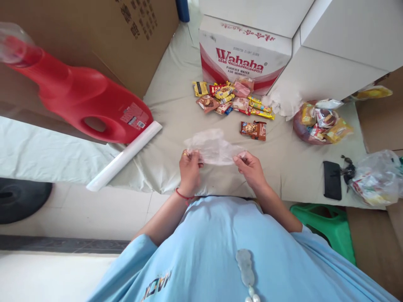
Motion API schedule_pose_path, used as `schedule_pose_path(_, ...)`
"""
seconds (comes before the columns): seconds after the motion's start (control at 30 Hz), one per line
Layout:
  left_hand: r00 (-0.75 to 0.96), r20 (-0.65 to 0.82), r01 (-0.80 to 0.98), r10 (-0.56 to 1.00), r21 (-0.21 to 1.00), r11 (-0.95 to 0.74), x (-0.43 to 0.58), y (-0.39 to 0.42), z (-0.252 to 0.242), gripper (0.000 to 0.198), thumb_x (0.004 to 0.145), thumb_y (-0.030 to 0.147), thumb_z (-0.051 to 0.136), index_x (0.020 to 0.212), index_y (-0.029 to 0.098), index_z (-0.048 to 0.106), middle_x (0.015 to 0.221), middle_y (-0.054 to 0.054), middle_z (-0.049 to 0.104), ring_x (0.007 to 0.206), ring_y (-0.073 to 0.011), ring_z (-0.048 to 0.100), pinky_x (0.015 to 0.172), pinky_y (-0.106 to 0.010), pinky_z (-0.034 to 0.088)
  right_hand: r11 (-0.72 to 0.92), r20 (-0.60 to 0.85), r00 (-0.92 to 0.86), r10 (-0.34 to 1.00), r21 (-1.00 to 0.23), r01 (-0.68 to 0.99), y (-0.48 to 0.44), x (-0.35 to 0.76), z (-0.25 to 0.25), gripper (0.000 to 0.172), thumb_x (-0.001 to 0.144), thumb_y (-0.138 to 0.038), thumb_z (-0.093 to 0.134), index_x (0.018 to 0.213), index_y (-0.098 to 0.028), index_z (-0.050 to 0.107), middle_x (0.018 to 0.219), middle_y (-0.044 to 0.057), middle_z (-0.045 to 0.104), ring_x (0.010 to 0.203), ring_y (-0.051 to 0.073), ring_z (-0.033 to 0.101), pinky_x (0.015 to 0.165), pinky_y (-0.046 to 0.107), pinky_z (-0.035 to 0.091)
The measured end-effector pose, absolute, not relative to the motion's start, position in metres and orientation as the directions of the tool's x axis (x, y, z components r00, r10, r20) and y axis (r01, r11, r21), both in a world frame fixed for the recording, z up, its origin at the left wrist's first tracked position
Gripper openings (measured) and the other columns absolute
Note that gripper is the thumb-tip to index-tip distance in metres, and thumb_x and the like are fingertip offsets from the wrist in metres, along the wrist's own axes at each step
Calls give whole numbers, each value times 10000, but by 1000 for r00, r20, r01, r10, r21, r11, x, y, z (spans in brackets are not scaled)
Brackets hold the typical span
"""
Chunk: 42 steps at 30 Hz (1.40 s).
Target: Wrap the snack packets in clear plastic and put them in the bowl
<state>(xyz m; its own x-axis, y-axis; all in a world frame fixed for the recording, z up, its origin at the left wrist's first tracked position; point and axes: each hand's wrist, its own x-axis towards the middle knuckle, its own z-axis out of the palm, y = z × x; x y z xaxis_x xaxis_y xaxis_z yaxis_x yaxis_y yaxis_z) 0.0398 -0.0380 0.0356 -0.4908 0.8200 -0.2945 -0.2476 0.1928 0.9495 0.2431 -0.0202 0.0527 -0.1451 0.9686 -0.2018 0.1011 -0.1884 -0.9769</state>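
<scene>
A thin, see-through plastic bag is stretched between my two hands above the cloth-covered table. My left hand pinches its left end; a ring and a red wrist cord show on that side. At the other end, the fingers of my right hand are closed on the bag. Just beyond it lies a single brown snack packet. Farther back, a loose pile of small wrapped snacks rests against a Wahaha carton.
To the left are a large red jug and a white roll. A bowl of snacks, crumpled white plastic, a black phone and a tied bag stand right. Below is a green stool.
</scene>
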Motion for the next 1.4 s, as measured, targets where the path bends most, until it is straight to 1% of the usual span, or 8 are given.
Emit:
schedule_pose_path(0.13,-408,-529,-595,744,773,223,22,-33,23,232,807,353,728,819,224,535,718,46,599,642,-115,612,544,-218,431,-328,-334,-90,938,-942,73,-31,255,40,403,806,-616,729,808,-241,583,639,-52,469,532,111,378,503,255,331)
schedule_pose_path(0.37,-360,-585,-643,727,720,261,14,-34,18,235,839,380,731,805,211,571,706,23,659,623,-118,656,506,-203,458,-443,-475,-74,877,-859,257,-45,278,26,443,868,-657,609,764,-226,595,687,0,574,546,136,447,481,272,352)
schedule_pose_path(0.6,-252,-577,-535,777,752,386,20,-37,27,395,965,545,587,902,164,667,943,-104,778,712,-179,758,531,-233,542,212,257,-31,966,-720,661,-39,284,49,207,1008,-385,572,1005,-212,685,884,46,646,748,183,588,718,339,496)
schedule_pose_path(0.77,-198,-578,-529,791,743,411,29,-44,28,429,985,578,555,944,164,660,1020,-119,780,749,-203,785,558,-243,574,594,348,-493,797,-593,543,-25,232,38,201,1026,-356,583,1079,-216,718,1000,99,679,937,244,603,858,401,518)
schedule_pose_path(0.9,-218,-566,-521,795,756,395,29,-49,30,432,971,594,574,937,169,642,951,-107,768,745,-204,777,559,-242,579,632,253,-602,758,-513,580,-14,200,20,238,1034,-364,576,1102,-212,746,1051,127,663,967,271,546,855,408,494)
schedule_pose_path(1.07,-143,-537,-583,832,725,367,21,-53,32,522,895,704,600,963,186,618,1063,-121,750,830,-231,784,571,-264,590,479,125,-560,819,-686,547,-8,192,21,236,1033,-312,528,963,-212,730,934,96,665,928,248,564,877,390,475)
schedule_pose_path(1.2,-97,-497,-546,862,751,372,19,-59,32,460,765,570,804,953,207,595,1078,-61,710,891,-223,774,580,-242,574,21,-131,-400,907,-935,354,-7,193,27,237,928,-454,632,863,-230,671,766,6,617,710,169,553,689,302,458)
schedule_pose_path(1.4,-87,-455,-345,887,848,401,34,-62,30,381,763,493,832,919,189,663,991,-49,687,938,-207,700,641,-259,573,-397,-382,-342,859,-917,26,-5,189,44,373,751,-560,780,796,-217,638,691,-40,575,535,87,413,494,237,349)
